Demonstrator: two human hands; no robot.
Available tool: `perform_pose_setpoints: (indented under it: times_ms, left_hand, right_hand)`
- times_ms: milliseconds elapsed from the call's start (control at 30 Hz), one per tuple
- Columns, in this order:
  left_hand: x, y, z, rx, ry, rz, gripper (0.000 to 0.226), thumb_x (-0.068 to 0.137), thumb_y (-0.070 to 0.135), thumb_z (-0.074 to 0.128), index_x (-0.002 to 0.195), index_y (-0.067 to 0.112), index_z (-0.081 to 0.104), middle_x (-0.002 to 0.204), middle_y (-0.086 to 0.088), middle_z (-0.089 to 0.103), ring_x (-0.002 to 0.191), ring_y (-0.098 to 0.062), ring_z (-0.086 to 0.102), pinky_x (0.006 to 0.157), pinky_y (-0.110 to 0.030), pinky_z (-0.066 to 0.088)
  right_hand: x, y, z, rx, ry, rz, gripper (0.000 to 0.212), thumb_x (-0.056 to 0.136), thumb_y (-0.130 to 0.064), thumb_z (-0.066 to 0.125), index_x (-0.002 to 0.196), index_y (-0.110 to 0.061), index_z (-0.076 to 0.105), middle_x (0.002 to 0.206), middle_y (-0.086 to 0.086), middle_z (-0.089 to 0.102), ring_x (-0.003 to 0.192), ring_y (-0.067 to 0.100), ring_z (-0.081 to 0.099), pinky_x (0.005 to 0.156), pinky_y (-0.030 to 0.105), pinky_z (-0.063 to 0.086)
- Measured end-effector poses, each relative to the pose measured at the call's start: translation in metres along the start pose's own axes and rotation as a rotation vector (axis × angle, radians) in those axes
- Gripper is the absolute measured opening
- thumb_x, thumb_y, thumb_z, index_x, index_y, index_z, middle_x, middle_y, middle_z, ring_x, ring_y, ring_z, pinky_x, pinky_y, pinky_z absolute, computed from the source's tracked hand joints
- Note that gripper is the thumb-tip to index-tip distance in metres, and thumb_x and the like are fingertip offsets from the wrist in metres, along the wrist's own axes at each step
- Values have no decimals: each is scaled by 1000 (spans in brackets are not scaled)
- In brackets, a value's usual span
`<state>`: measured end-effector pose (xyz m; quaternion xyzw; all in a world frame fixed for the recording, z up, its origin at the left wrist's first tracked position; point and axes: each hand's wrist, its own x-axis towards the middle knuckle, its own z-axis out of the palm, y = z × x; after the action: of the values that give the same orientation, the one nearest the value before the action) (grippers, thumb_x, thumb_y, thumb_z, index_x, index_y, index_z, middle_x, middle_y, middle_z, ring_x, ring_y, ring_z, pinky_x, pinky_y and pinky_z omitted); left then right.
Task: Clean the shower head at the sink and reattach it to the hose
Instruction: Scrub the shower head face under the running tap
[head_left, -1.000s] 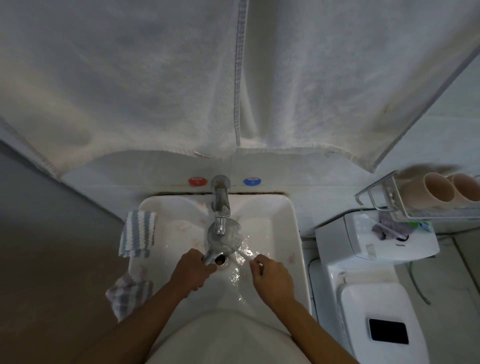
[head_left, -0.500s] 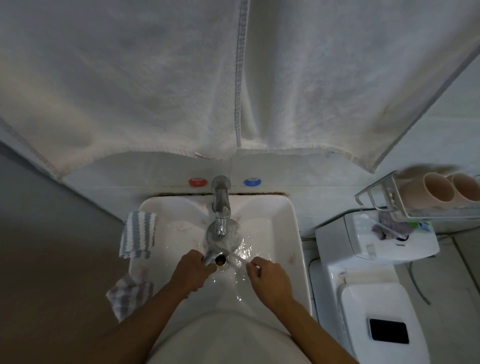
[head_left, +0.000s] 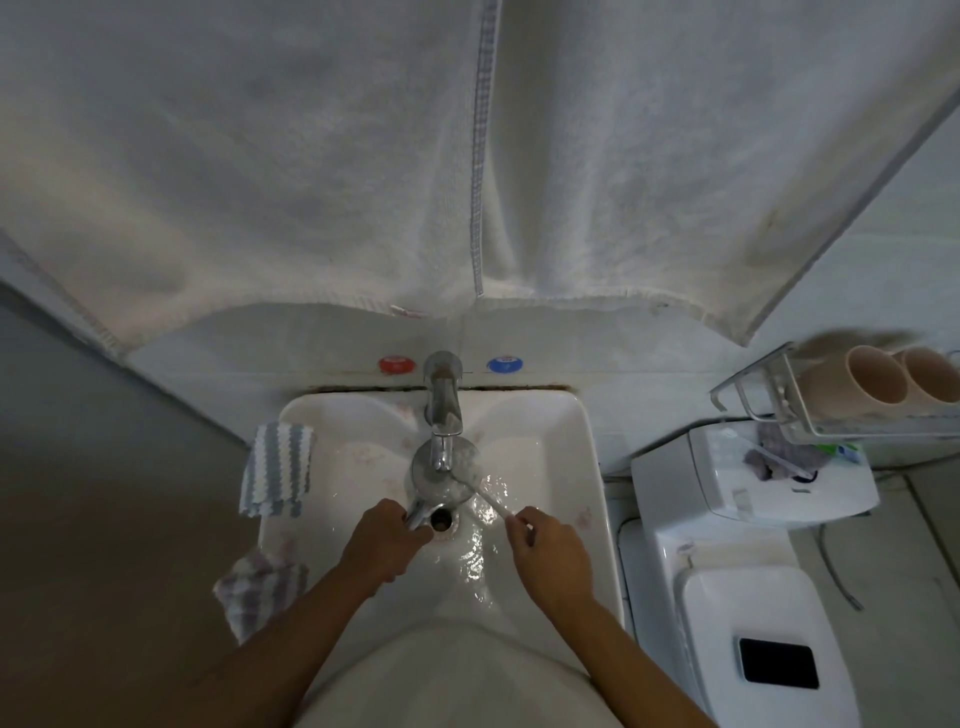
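- The left hand (head_left: 385, 545) is gripping the chrome handle of the shower head (head_left: 439, 475), fingers curled round it.
- The right hand (head_left: 551, 550) is pinching a thin white brush (head_left: 485, 491), its tip touching the head's face.
- The shower head is lying over the drain of the glossy white sink (head_left: 576, 467), long axis running from the left hand away toward the tap (head_left: 442, 410), round face pointing upward.
- Water is rippling in the basin.
- A striped knitted cloth (head_left: 278, 470) is draping over the sink's left rim.
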<state>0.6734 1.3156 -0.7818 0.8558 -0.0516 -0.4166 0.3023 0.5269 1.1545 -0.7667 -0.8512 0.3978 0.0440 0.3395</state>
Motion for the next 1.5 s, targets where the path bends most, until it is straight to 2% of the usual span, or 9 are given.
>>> perform_pose_setpoints:
  times_ms: [133, 233, 400, 533, 667, 1000, 1167, 1300, 1500]
  left_hand:
    - [0, -1, 0, 4, 5, -7, 29, 78, 31, 69, 72, 8, 53, 58, -9, 57, 38, -17, 51, 37, -21, 38]
    - [0, -2, 0, 12, 11, -7, 29, 78, 31, 68, 71, 7, 53, 59, -10, 57, 39, -18, 52, 38, -21, 38]
    - [0, -2, 1, 4, 13, -4, 29, 79, 31, 68, 73, 5, 56, 59, -11, 59, 38, -17, 52, 37, -21, 39]
    - [0, -3, 1, 3, 13, -2, 29, 78, 31, 68, 74, 5, 56, 59, -11, 58, 37, -16, 51, 37, -21, 39]
    - [1, -2, 1, 11, 13, -4, 29, 78, 31, 68, 73, 6, 55, 58, -10, 58, 36, -16, 51, 37, -21, 39]
    - [1, -4, 0, -64, 16, -58, 31, 79, 31, 66, 66, 8, 51, 53, -12, 54, 36, -21, 49, 41, -25, 39]
    - [0, 0, 0, -97, 21, -54, 31, 82, 26, 66, 63, 6, 51, 50, -9, 54, 35, -20, 49, 38, -23, 39]
    - [0, -1, 0, -112, 27, -68, 31, 82, 29, 67, 66, 5, 53, 51, -10, 55, 37, -21, 49, 40, -24, 40]
    - [-1, -1, 0, -96, 26, -64, 34, 84, 28, 66, 62, 6, 52, 46, -7, 54, 34, -19, 48, 40, -22, 39]
  right_hand:
    - [-5, -3, 2, -9, -70, -25, 31, 95, -40, 52, 77, -18, 63, 57, -4, 53, 57, 16, 53, 53, 28, 38]
    - [-2, 0, 0, -2, -10, 11, 29, 97, -39, 50, 73, -23, 56, 53, -4, 49, 53, 13, 50, 48, 23, 33]
    - [-5, -2, 3, -5, -75, -13, 31, 94, -43, 51, 76, -21, 62, 55, -5, 50, 56, 14, 51, 51, 28, 36]
    - [-3, 0, -1, -15, 0, -6, 28, 97, -39, 50, 75, -25, 60, 52, -6, 48, 52, 12, 49, 46, 21, 31]
    - [-5, -3, 1, -23, -72, -27, 31, 95, -41, 51, 73, -21, 60, 54, -4, 50, 56, 16, 50, 51, 28, 36]
    - [-6, -3, 2, -37, -110, -81, 32, 96, -43, 50, 80, -18, 62, 55, -4, 47, 60, 18, 50, 56, 31, 38]
    - [0, -1, 0, -26, -25, -50, 28, 99, -40, 48, 82, -22, 61, 54, -7, 45, 61, 20, 54, 58, 33, 43]
    - [-5, -5, 1, -33, -100, -82, 29, 98, -42, 49, 81, -21, 62, 56, -5, 47, 59, 19, 51, 55, 31, 38]
    - [0, -1, 2, -18, -49, -49, 29, 99, -40, 48, 78, -23, 58, 54, -7, 44, 58, 20, 51, 57, 33, 43]
